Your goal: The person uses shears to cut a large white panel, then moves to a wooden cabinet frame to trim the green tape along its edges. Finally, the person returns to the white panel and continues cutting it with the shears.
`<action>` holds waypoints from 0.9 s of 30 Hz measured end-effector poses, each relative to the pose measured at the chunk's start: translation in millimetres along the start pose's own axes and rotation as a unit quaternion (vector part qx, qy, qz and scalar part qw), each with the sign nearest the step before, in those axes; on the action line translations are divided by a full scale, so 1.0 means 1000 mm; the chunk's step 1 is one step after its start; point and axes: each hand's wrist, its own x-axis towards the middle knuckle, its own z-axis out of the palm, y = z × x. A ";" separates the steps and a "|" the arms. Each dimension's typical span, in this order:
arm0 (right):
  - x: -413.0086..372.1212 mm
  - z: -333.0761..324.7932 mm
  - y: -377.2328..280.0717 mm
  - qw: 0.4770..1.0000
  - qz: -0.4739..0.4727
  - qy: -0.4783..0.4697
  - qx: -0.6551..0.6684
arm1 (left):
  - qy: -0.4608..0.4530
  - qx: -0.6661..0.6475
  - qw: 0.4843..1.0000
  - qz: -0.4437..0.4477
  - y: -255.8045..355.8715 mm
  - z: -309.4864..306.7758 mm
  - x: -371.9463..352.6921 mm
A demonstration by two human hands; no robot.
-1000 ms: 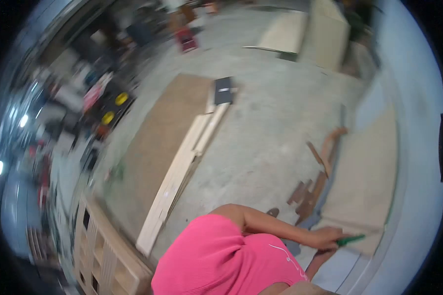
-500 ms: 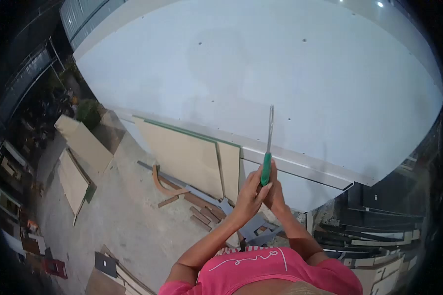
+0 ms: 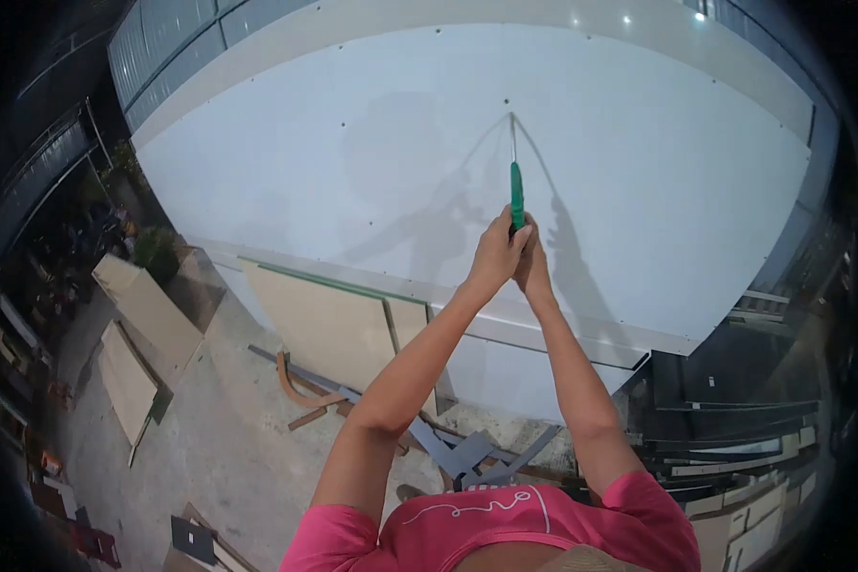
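Note:
Both arms reach up in front of me. My left hand and my right hand are clasped together around the green handle of a screwdriver. Its metal shaft points up and its tip meets a small screw spot on a large white panel standing ahead. Shadows of my arms and the tool fall on the panel.
Beige boards lean against the panel's base. Wood offcuts and grey strips lie on the concrete floor below. More boards rest at the left, stacked panels at the right.
I turned from the floor, where one hand held the green screwdriver low by a board. Both hands then joined on the handle and rose, bringing the tip up to the white panel.

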 end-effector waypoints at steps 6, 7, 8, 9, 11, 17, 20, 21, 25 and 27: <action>0.029 -0.045 -0.025 0.995 -0.065 0.067 0.036 | 0.007 0.024 0.997 0.080 0.050 0.012 0.033; 0.039 -0.057 -0.036 0.994 -0.077 0.069 0.024 | 0.006 0.022 0.996 0.083 0.063 0.013 0.043; 0.050 -0.066 -0.042 0.994 -0.079 0.072 0.023 | -0.012 0.030 0.996 0.084 0.076 0.013 0.054; 0.061 -0.074 -0.047 0.994 -0.058 0.061 0.073 | -0.030 0.039 0.995 0.086 0.082 0.015 0.065; 0.071 -0.088 -0.055 0.992 -0.041 0.059 0.108 | -0.034 0.050 0.994 0.088 0.088 0.020 0.081; 0.079 -0.102 -0.029 0.993 -0.071 0.069 0.069 | -0.042 0.060 0.991 0.115 0.080 0.048 0.091; 0.065 -0.128 -0.033 0.987 -0.023 0.103 0.122 | -0.088 0.076 0.987 0.114 0.104 0.066 0.088; 0.064 -0.137 -0.032 0.972 -0.037 0.123 0.199 | -0.092 0.071 0.984 0.135 0.113 0.074 0.088; 0.061 -0.174 -0.017 0.942 -0.047 0.140 0.300 | -0.115 0.044 0.976 0.178 0.130 0.112 0.092; 0.058 -0.188 -0.008 0.954 -0.041 0.168 0.244 | -0.117 0.050 0.974 0.186 0.133 0.130 0.093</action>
